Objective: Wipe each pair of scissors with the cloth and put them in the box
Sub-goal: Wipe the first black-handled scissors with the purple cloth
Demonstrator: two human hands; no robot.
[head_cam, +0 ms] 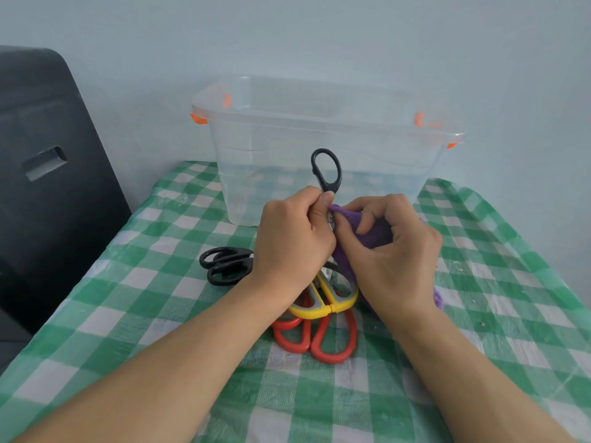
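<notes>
My left hand grips a black-handled pair of scissors upright, one handle loop sticking up above my fingers. My right hand pinches a purple cloth against the blades, which are mostly hidden between both hands. A clear plastic box with orange clips stands just behind my hands. On the table lie a second black pair to the left, a yellow-handled pair and a red-handled pair under my wrists.
A green-and-white checked tablecloth covers the table. A dark chair or sofa stands at the left edge. A pale wall rises close behind the box.
</notes>
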